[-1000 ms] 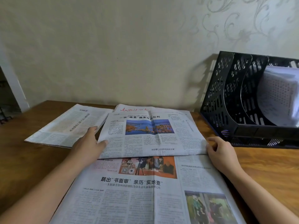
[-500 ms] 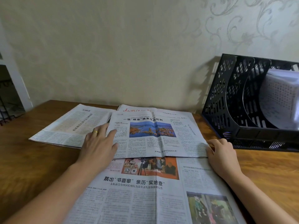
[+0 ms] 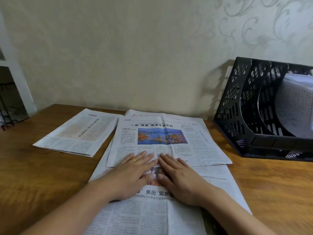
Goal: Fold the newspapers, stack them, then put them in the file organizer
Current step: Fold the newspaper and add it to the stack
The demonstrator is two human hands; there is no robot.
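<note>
Newspaper being folded (image 3: 169,143) lies centre of frame on the wooden surface (image 3: 42,175), top half doubled over toward the viewer; its loose edge runs across the middle of the frame w/ the blue-and-orange landscape photo facing up. Lower half of the same sheet extends to the bottom of the frame under both forearms.

Vs the earlier frames: both hands have come in from the sheet's outer edges to the centre. Left hand (image 3: 133,173) lies flat, fingers straight and together, ring on one finger, pressing across the folded edge just left of centre. Right hand (image 3: 179,177) does the same just right of centre, fingers straight, palm down. Index fingertips nearly touch. Neither grip holds anything; both are spread flat on paper, whereas 1 s ago the right one was curled at the right edge.

2nd newspaper (image 3: 76,133), already folded, lies at centre-left, apart from the hands, its right edge tucked beside the first. Black mesh file organizer (image 3: 240,106) stands at right of frame against the wall, white papers (image 3: 294,106) in a rear slot.
</note>
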